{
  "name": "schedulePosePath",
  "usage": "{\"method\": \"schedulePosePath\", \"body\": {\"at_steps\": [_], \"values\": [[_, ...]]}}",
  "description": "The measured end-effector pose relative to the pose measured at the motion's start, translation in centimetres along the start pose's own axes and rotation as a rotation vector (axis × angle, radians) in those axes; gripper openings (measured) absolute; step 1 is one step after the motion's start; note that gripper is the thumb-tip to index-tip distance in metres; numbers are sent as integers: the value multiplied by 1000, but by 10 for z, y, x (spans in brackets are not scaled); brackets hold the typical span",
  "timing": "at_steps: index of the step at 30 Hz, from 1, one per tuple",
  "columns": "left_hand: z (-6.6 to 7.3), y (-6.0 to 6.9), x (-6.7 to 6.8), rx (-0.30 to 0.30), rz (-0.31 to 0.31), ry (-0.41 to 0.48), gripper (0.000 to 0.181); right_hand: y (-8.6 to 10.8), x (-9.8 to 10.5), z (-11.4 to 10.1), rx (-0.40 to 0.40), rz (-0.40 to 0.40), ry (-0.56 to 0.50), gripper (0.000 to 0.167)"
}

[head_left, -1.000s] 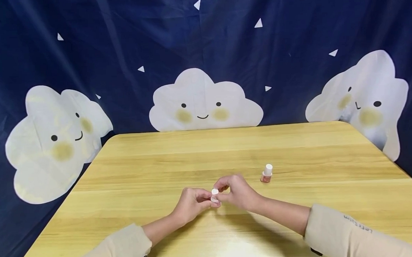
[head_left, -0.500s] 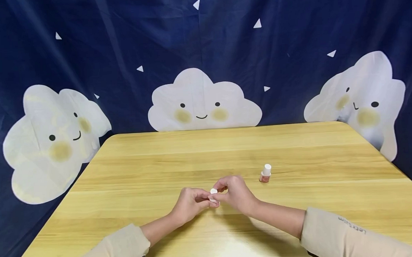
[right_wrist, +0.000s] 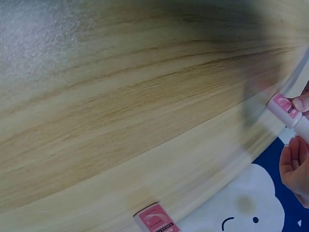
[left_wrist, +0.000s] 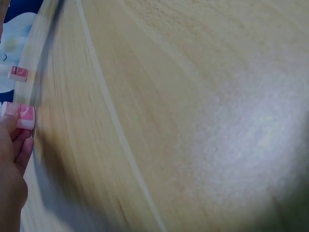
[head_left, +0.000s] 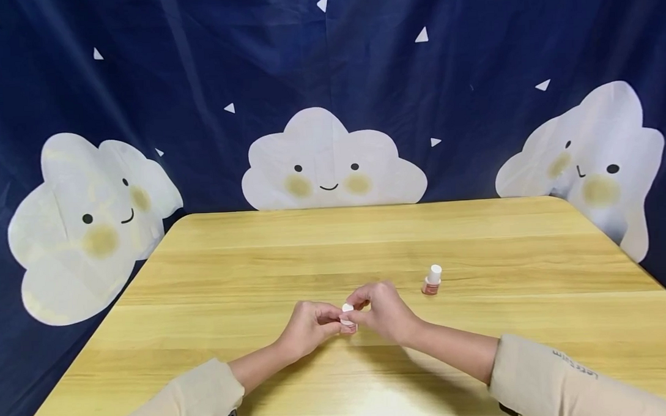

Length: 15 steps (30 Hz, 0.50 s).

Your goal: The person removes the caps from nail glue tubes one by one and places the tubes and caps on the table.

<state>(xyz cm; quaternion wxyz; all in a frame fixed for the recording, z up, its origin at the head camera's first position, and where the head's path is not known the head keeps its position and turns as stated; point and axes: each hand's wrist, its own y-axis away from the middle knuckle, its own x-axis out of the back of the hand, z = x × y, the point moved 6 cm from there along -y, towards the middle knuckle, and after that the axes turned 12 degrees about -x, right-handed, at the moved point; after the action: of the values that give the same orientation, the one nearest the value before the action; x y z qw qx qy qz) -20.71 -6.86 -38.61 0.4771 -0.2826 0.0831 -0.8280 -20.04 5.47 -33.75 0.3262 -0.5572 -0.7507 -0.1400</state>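
A small bottle with a pink label [head_left: 349, 329] and a white cap [head_left: 347, 308] stands upright between both hands near the middle of the table. My left hand [head_left: 310, 331] pinches its lower part from the left; in the left wrist view that hand [left_wrist: 12, 159] has its thumb on the pink label [left_wrist: 25, 114]. Fingers and thumb of my right hand [head_left: 389, 313] grip the white cap from the right. In the right wrist view the bottle's label [right_wrist: 285, 106] faces the camera, with my right hand [right_wrist: 295, 166] at the cap end.
A second bottle with a white cap and pink label [head_left: 432, 283] stands upright on the wooden table [head_left: 258, 259], to the right of and behind my hands. Behind the table hangs a dark blue cloth [head_left: 196, 66] with white clouds.
The head view has shifted slightly. Both hands keep their hold on the bottle and its cap, and the second bottle has stayed where it was.
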Motion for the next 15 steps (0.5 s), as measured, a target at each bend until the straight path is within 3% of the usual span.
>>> {"method": "schedulePosePath", "body": {"at_steps": [9,15], "values": [[1,-1,0,-1,-19,-14,16,-1,0,0,32,-32,16,4],[-1,-2,1,-7,-16,0,16,-3,1,-3,97,-93,37,4]]}}
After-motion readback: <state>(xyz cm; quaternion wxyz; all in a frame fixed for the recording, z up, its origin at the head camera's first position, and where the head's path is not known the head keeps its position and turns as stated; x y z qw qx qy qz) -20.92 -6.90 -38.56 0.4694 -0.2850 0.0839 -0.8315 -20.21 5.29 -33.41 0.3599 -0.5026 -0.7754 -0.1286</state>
